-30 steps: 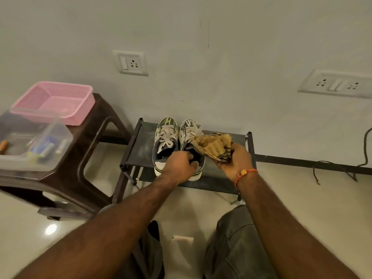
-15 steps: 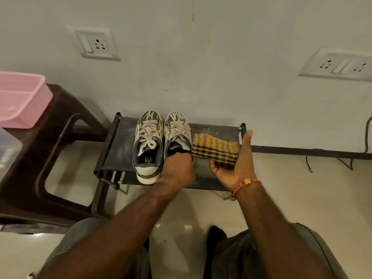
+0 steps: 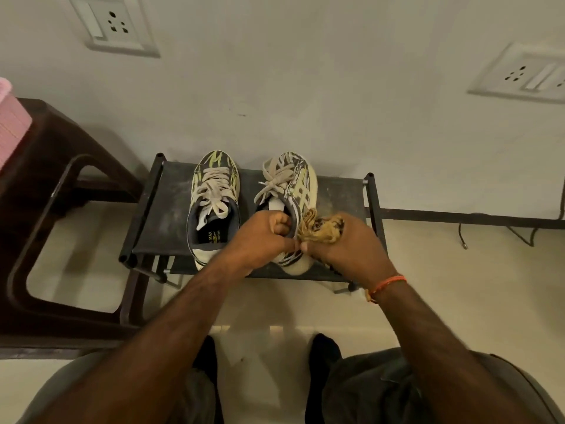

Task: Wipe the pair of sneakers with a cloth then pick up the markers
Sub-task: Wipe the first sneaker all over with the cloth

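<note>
Nearest the camera are the person's knees in grey trousers (image 3: 397, 390) above a pale tiled floor (image 3: 290, 310), with both forearms reaching forward over a low dark shoe rack (image 3: 159, 209). On that rack the left hand (image 3: 260, 237) curls its fingers into the heel opening of the right sneaker (image 3: 293, 185), which is tipped onto its side, while the right hand (image 3: 351, 246), an orange thread bracelet (image 3: 386, 284) at its wrist, holds a bunched checked cloth (image 3: 321, 228) against that shoe's outer side. The left sneaker (image 3: 214, 194) stands upright just beside it, a brown plastic stool (image 3: 46, 166) with a pink basket (image 3: 12, 123) sits at the left, and two wall sockets (image 3: 113, 24) are mounted on the wall beyond; no markers can be made out.
</note>
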